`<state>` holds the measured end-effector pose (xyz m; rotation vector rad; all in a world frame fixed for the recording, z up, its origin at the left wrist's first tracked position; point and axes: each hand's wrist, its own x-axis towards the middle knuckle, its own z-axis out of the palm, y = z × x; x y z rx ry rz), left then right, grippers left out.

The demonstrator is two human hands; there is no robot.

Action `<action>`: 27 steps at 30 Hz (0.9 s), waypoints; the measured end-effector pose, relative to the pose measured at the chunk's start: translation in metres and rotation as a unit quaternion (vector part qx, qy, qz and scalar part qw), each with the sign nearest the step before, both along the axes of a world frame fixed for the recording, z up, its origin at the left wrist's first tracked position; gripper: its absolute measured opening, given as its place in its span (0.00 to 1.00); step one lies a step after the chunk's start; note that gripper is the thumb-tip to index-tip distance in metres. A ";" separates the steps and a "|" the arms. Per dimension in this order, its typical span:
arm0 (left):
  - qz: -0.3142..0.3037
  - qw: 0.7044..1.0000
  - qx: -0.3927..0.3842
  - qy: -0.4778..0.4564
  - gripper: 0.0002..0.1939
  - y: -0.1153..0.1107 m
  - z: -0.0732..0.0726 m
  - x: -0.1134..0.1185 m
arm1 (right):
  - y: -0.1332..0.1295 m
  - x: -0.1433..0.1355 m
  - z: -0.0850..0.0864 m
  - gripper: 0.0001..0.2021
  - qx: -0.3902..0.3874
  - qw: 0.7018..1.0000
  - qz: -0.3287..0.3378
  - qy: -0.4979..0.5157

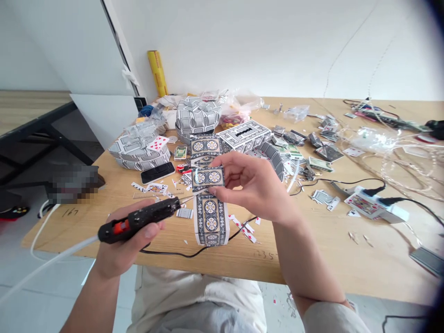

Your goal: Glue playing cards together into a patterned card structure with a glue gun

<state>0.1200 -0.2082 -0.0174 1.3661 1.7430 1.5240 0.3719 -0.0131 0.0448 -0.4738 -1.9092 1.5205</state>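
My left hand is closed around a black glue gun, with a white glue stick trailing from its back end. The gun's nozzle points right and meets, or nearly meets, a strip of patterned cards. Between thumb and fingers, my right hand pinches that strip near its middle. The strip hangs upright above the table, showing blue, white and yellow circle patterns, its lower end curving. Behind it stands a box covered in folded cards.
Two round card-covered containers, one nearer and one farther, stand at the back left. A phone lies beside them. Cut cards litter the wooden table. A power strip with cables sits at right, and a black cord runs along the front.
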 end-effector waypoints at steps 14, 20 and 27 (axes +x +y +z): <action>-0.003 0.973 0.143 -0.179 0.28 0.092 0.088 0.036 | 0.007 0.006 0.008 0.22 -0.059 0.996 -0.031 0.055; -0.064 0.976 0.148 -0.146 0.11 0.146 0.105 0.049 | 0.011 0.012 0.008 0.25 -0.052 0.995 -0.070 0.051; -0.079 0.984 0.075 -0.141 0.12 0.170 0.079 0.043 | 0.016 0.010 0.005 0.24 -0.034 0.989 -0.126 0.066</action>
